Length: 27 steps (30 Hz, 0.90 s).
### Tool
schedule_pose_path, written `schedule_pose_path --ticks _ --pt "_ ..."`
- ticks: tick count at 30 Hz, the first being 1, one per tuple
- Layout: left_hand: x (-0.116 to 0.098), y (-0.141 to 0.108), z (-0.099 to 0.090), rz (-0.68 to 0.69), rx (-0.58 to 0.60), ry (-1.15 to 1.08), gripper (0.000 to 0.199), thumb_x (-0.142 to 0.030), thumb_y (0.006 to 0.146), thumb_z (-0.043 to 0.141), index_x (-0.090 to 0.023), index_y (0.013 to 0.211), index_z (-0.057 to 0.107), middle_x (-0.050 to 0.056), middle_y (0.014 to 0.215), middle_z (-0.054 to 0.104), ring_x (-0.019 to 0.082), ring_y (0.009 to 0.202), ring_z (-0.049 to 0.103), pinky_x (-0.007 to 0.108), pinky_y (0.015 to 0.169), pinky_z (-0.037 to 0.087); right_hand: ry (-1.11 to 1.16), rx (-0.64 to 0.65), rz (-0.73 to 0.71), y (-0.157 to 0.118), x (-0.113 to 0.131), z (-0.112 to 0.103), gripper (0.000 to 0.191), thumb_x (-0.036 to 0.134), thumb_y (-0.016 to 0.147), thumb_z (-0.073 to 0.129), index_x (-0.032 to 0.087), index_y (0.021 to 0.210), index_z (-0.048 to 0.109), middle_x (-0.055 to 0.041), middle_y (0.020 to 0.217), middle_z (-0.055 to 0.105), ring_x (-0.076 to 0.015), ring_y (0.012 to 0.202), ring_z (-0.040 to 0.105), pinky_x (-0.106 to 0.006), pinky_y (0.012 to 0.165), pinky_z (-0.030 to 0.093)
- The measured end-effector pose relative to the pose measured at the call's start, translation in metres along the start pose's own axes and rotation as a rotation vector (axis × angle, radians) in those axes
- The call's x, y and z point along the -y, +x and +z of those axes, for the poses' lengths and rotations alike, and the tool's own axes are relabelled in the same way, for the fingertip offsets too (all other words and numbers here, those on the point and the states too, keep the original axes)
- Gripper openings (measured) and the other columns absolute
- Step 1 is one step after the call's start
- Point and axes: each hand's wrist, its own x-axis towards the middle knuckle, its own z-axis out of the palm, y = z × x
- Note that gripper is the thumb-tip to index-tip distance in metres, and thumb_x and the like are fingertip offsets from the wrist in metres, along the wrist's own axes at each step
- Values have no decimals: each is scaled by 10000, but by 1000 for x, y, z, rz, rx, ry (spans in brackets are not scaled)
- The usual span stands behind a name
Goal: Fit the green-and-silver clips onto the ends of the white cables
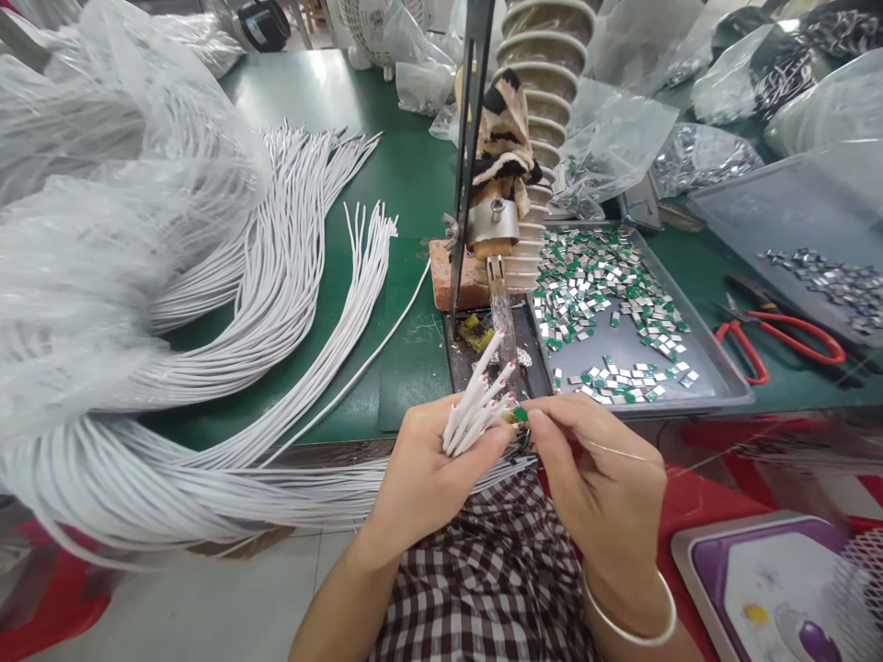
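A bundle of white cables with small reddish wire tips is gripped in my left hand, its ends pointing up toward the soldering iron. My right hand pinches a small green circuit board between thumb and fingertips, close beside the cable ends. A thin wire runs across the right fingers. The iron hangs from a black metal stand, its tip partly hidden behind the cables. To the right, a metal tray holds many small green and silver boards.
Loose white cables and plastic bags cover the left of the green table. Behind the iron are a brick and a ribbed hose. Red-handled pliers lie right of the tray, near a grey bin.
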Motion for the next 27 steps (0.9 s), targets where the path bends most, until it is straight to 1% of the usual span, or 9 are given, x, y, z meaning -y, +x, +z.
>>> schedule_pose_path --ticks 2,4,7,9,15,19,24,25,27 --pt "1 1 0 -12 -42 -38 225 -187 867 611 -167 642 610 41 732 624 192 786 598 304 760 494 9 -41 -6 -3 -1 1 243 64 909 552 197 1070 674 2 838 725 -102 698 681 -223 675 575" --pt "1 3 0 5 -111 -45 198 -180 830 645 -168 635 616 50 748 639 212 821 610 309 748 494 13 -103 -11 -5 -2 2 289 47 912 537 206 1115 666 2 883 750 -103 724 707 -223 698 594" --pt "-3 5 0 31 -163 -43 189 -164 791 662 -172 607 615 46 721 631 214 817 612 300 716 490 29 -203 -83 -5 -2 4 250 36 881 586 211 1016 704 -8 922 762 -136 837 726 -274 774 610" --pt "-7 7 0 39 -178 -50 200 -148 776 652 -173 584 601 38 701 617 197 788 600 284 685 482 17 -241 -122 -3 -2 6 240 33 859 625 209 985 727 -19 928 762 -152 877 722 -300 792 611" --pt "-11 13 1 30 -159 -138 243 -142 770 644 -170 548 549 22 675 580 150 691 550 255 621 461 -8 -289 -132 2 -1 9 232 73 858 650 236 992 744 -16 907 760 -163 852 724 -313 750 620" --pt "-8 12 2 4 -145 -246 264 -146 772 656 -165 541 530 14 660 552 127 634 504 238 555 412 -34 -273 -119 2 0 9 238 83 856 656 253 993 750 -15 939 758 -162 856 727 -316 769 625" --pt "-5 10 3 -34 -95 -381 259 -156 781 648 -153 557 518 -10 670 521 60 509 356 221 481 332 16 -229 -130 1 1 7 252 59 849 651 236 1004 743 -17 939 759 -158 846 723 -313 761 621" --pt "-5 10 3 -38 -88 -385 262 -146 781 643 -153 557 508 -14 669 518 55 502 345 220 483 334 46 -221 -126 1 1 7 254 50 848 646 227 1003 740 -19 934 759 -158 847 721 -312 754 618" --pt "-3 9 3 -40 -86 -363 267 -130 782 635 -157 556 495 -14 663 516 65 519 381 223 506 359 106 -203 -115 0 0 8 266 24 838 638 209 1002 735 -22 933 755 -159 863 716 -308 749 610"
